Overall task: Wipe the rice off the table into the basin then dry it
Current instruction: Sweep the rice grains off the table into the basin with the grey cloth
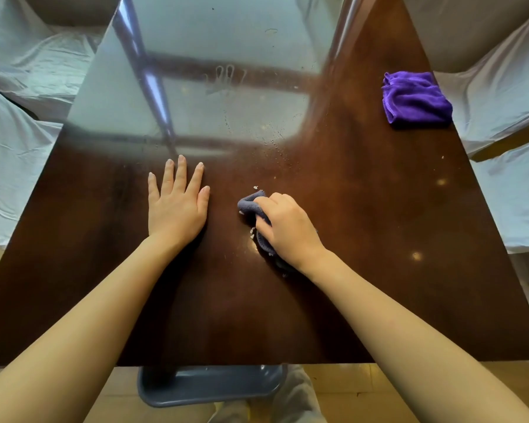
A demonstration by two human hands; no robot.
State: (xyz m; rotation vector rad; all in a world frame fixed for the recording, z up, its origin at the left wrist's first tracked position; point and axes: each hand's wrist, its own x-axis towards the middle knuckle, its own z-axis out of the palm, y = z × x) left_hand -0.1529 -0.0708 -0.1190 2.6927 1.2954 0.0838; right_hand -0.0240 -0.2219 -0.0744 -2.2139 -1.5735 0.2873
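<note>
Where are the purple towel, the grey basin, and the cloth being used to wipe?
purple towel (416,100): head view, middle of the folded bundle.
basin (208,389): head view, its floor below the table's near edge.
wiping cloth (251,203): head view, corner poking out past the right hand (287,227).

Dining room: glossy wooden table (364,209), white-covered chairs (501,56) around.

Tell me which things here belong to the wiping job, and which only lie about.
Belonging to the job:
- crumpled grey-blue cloth under the right hand
- white rice grains
- grey plastic basin below the table's near edge
- folded purple microfibre cloth, probably for drying
- dark glossy wooden table

Only lying about:
- white-covered seats
</note>
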